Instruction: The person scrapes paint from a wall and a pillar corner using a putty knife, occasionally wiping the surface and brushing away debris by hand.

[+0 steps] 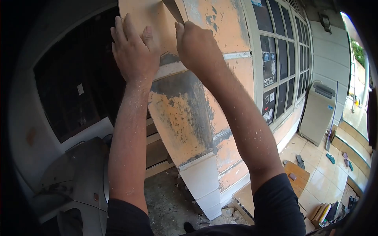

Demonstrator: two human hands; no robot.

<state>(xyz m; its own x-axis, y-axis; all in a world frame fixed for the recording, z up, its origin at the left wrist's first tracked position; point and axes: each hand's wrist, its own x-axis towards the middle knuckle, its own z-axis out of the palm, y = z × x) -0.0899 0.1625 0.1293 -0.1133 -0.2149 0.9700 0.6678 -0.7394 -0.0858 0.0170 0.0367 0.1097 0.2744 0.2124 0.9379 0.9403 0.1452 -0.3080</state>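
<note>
Both of my hands are raised against the upper part of a wall corner with orange paint (177, 118). My left hand (136, 55) lies on the orange face with its fingers spread, holding nothing. To its right, my right hand (199, 45) is closed, its thumb up, beside a narrow dark strip (172, 10) at the corner's edge. What its fingers hold is hidden. Below the hands, a pale ledge (169, 70) crosses the corner, and grey patches show where the orange paint is worn away. Pale specks dot both forearms.
A covered vehicle (75, 177) stands at lower left. At right are a paned window (277, 55), a beige appliance (319, 114), a wooden stool (298, 177) with a small brown object on it, sandals (330, 158) and steps (350, 145). Rubble (232, 216) lies at the wall's foot.
</note>
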